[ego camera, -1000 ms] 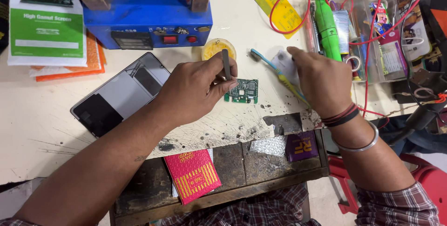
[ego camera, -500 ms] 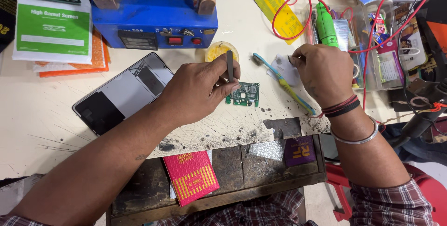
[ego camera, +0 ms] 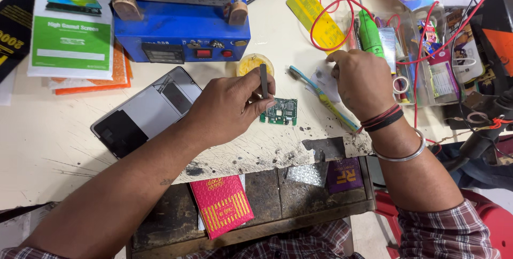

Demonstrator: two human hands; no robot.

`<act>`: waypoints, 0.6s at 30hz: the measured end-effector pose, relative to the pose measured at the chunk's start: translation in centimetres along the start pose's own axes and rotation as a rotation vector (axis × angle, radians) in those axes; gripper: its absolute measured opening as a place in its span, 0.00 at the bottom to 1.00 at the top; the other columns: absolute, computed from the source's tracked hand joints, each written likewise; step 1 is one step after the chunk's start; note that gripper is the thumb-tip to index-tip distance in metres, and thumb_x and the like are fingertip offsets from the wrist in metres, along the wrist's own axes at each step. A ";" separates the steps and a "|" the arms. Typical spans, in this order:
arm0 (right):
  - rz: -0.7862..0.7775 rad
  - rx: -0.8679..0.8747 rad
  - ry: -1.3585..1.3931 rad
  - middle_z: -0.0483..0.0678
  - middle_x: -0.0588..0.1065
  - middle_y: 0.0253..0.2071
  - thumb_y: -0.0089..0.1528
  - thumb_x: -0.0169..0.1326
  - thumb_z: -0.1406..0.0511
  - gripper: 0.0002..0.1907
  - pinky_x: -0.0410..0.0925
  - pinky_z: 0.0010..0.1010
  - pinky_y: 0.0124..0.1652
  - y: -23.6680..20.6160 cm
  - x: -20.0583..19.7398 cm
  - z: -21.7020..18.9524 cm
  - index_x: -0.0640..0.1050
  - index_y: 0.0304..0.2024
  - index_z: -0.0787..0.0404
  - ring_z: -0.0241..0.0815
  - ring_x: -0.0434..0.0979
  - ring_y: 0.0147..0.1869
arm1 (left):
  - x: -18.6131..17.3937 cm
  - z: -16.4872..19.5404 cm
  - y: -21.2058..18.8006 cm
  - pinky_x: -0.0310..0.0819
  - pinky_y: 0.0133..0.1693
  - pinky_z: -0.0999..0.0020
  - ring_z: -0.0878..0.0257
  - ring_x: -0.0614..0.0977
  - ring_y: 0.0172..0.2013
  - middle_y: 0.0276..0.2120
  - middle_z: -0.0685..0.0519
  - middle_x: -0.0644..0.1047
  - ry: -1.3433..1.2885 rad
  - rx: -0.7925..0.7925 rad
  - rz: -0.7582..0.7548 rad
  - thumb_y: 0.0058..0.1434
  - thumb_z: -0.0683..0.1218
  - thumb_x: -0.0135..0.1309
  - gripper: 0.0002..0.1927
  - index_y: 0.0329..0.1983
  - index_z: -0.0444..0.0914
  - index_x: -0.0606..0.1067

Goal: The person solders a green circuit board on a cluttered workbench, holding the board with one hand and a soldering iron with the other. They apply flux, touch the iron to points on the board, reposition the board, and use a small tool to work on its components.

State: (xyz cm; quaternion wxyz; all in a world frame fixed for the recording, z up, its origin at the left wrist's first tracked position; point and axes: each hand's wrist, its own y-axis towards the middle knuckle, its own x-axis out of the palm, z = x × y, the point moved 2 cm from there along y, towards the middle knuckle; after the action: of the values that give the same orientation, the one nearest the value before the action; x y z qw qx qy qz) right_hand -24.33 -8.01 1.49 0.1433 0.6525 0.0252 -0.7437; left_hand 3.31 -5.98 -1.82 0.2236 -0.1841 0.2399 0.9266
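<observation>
My left hand (ego camera: 230, 107) pinches a pair of grey tweezers (ego camera: 263, 80), held upright just left of a small green circuit board (ego camera: 281, 111) lying on the white bench. My right hand (ego camera: 363, 80) rests further right, its fingers closed on a small white scrap (ego camera: 324, 80) on the bench. A toothbrush with a blue and yellow handle (ego camera: 323, 99) lies beneath that hand. A small round tin of yellow paste (ego camera: 251, 63) stands just behind the tweezers.
A blue heating machine (ego camera: 179, 24) stands at the back. An opened phone (ego camera: 147, 110) lies on the left, with leaflets (ego camera: 72, 24) behind it. A clear box of tools (ego camera: 422, 61) and red wires (ego camera: 342, 8) crowd the right. An open drawer (ego camera: 256, 205) holds packets.
My head has shifted a little, so the whole scene sits slightly lower. Both hands hold nearly the same places; the tweezers stay upright beside the board.
</observation>
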 end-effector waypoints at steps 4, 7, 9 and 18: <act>-0.007 -0.021 0.007 0.53 0.78 0.32 0.61 0.57 0.68 0.11 0.71 0.48 0.38 0.2 -0.1 -0.2 0.83 0.46 0.54 0.56 0.80 0.36 | 0.0 0.2 0.0 0.81 0.36 0.61 0.57 0.88 0.34 0.31 0.52 0.83 0.002 0.015 0.000 0.65 0.45 0.60 0.11 0.44 0.39 0.71; -0.018 -0.012 0.030 0.55 0.78 0.34 0.62 0.56 0.68 0.12 0.71 0.49 0.38 0.3 -0.2 -0.2 0.82 0.48 0.55 0.57 0.80 0.37 | 0.0 0.1 0.1 0.80 0.35 0.61 0.58 0.88 0.34 0.30 0.53 0.83 0.022 -0.010 -0.018 0.65 0.46 0.60 0.11 0.44 0.39 0.71; -0.023 -0.005 0.054 0.55 0.78 0.35 0.63 0.55 0.68 0.12 0.70 0.50 0.38 0.3 -0.2 -0.1 0.82 0.49 0.56 0.59 0.79 0.37 | 0.1 0.0 0.1 0.80 0.34 0.61 0.58 0.88 0.34 0.30 0.53 0.83 0.028 -0.007 -0.020 0.65 0.46 0.60 0.10 0.43 0.39 0.71; 0.021 -0.073 0.170 0.57 0.76 0.38 0.62 0.52 0.71 0.15 0.69 0.49 0.43 -0.3 0.0 0.0 0.79 0.51 0.59 0.59 0.78 0.44 | 0.3 -0.4 -0.1 0.80 0.34 0.61 0.56 0.88 0.34 0.30 0.51 0.82 0.007 -0.003 0.009 0.64 0.46 0.61 0.10 0.43 0.40 0.72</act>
State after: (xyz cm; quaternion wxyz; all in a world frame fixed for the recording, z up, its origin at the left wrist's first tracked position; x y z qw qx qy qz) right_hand -24.40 -7.69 1.41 0.1720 0.7079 0.0578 -0.6826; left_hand 3.18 -5.98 -2.32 0.2183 -0.1865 0.2399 0.9274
